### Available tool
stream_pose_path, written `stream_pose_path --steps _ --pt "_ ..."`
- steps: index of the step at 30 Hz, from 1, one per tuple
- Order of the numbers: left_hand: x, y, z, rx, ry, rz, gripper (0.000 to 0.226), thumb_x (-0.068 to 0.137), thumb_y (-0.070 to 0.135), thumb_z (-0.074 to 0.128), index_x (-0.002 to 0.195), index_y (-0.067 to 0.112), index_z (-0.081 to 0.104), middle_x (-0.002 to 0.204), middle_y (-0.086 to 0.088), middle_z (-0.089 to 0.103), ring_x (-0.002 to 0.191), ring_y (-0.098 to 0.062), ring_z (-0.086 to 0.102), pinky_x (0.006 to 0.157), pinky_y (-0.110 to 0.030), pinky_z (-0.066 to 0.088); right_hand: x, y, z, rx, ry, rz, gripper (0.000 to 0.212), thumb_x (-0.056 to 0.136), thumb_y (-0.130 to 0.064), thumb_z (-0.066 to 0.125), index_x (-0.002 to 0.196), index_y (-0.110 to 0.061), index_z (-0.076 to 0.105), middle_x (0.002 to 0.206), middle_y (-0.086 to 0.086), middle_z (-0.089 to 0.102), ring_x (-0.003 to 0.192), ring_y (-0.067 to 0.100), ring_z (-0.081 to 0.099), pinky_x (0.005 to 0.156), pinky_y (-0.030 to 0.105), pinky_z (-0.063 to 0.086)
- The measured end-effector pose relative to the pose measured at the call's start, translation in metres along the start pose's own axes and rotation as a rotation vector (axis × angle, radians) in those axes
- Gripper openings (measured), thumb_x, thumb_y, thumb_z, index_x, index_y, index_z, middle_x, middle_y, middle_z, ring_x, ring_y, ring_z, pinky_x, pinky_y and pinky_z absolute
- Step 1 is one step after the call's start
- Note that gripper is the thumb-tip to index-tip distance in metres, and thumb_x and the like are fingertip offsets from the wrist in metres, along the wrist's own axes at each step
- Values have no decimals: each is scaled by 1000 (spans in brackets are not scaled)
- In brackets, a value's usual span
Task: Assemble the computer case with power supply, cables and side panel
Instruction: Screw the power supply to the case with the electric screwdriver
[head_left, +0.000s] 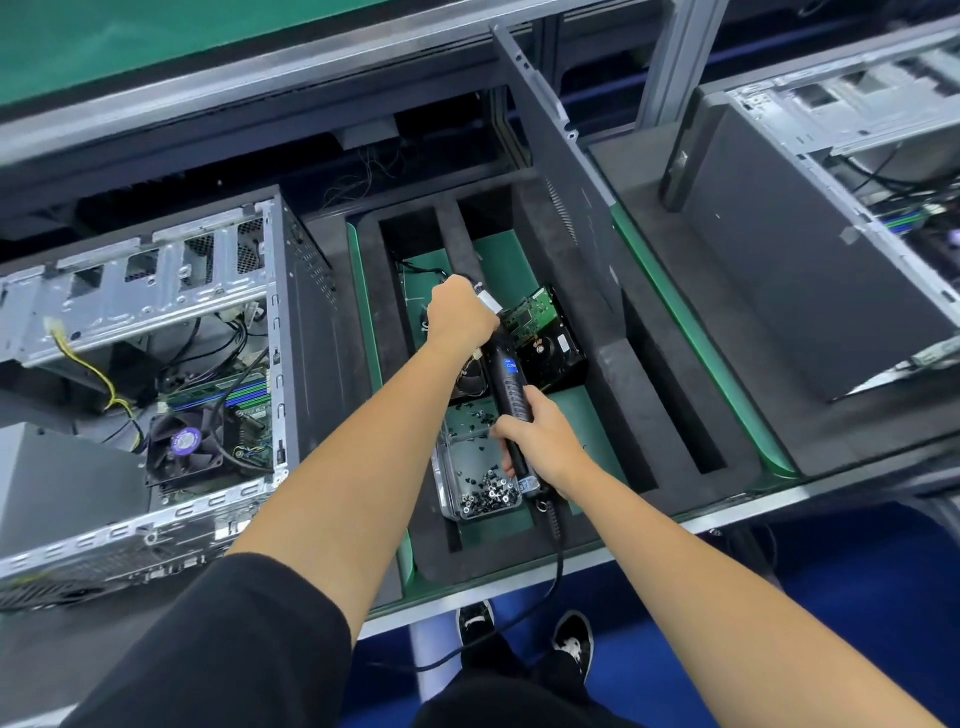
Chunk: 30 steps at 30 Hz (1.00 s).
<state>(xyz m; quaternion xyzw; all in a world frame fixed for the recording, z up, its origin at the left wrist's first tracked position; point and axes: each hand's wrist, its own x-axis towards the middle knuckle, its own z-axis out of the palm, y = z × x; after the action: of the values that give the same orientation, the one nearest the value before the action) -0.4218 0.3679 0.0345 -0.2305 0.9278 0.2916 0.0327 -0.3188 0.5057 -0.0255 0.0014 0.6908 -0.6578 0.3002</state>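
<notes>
Assembly-line desk (691, 525), foam tray at centre; open computer case (156, 364) left, side panel (566, 171) upright in tray slot. Right hand (540, 441) grasps electric screwdriver (511, 395); left hand (460, 317) clenched round its tip. Step, likely: loading screw from screw box (480, 478); next, carry driver to case

At frame left, your case (156, 322) is bare, shiny metal; the centre tray (649, 405) is matt black foam; your screw box (467, 467) is clear glossy plastic.
</notes>
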Motion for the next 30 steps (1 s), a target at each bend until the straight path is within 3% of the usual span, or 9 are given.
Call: stream_pose_path --steps 3,6,7,8,10,15,19,24,30 --pt "5 -3 0 -33 -69 -51 20 78 12 69 72 5 50 89 -16 67 75 -24 63 59 -28 47 -1 0 0 1 6 -5 25 78 -13 64 98 -16 49 69 11 54 49 24 54 54 39 53" --pt "8 -9 -3 -208 -127 -150 7 81 3 60 86 0 62 87 -15 67 74 -25 65 67 -30 56 -1 -1 0 8 5 -2 25 79 -11 63 99 -14 49 71 12 53 49 23 53 53 37 52" --pt "7 -11 -3 -258 -155 -171 3 83 1 57 80 2 59 80 -12 64 68 -23 62 62 -28 54 -1 -1 0 6 2 -1 25 79 -11 63 99 -14 49 71 12 53 49 23 53 52 36 51" --pt "6 -12 -4 -290 -189 -193 14 85 -2 52 73 5 53 72 -9 57 60 -20 55 56 -24 47 -1 -1 0 1 -1 -2 24 80 -11 63 99 -14 49 71 11 54 49 23 54 52 36 51" --pt "3 -14 -3 -343 -254 -222 21 88 -6 44 72 9 47 66 -7 47 53 -16 43 52 -21 34 0 -1 0 -2 4 -2 23 81 -11 63 99 -15 49 73 10 55 50 23 54 52 35 52" --pt "-1 -17 -4 -477 -303 -256 21 94 10 55 73 6 54 64 -4 52 50 -11 45 45 -17 42 -1 0 1 9 22 6 25 80 -11 62 101 -9 48 73 10 55 51 24 54 53 36 51" --pt "0 -19 -3 -463 -256 -239 22 85 17 71 75 6 55 60 -4 53 50 -14 45 53 -23 44 -1 1 1 17 13 4 26 79 -12 63 100 -8 48 68 7 55 51 23 54 52 36 51" --pt "2 -23 -2 -370 -184 -273 23 86 8 66 67 5 54 58 -6 55 43 -13 45 42 -19 37 -1 1 1 7 -22 6 31 76 -14 63 103 -11 50 64 4 56 53 23 54 52 36 53" --pt "1 -22 1 -398 -135 -319 24 85 6 64 63 5 54 56 -7 54 43 -15 44 45 -22 36 -1 1 0 3 -26 1 27 76 -13 64 99 -15 50 60 -2 59 52 22 55 52 36 53"
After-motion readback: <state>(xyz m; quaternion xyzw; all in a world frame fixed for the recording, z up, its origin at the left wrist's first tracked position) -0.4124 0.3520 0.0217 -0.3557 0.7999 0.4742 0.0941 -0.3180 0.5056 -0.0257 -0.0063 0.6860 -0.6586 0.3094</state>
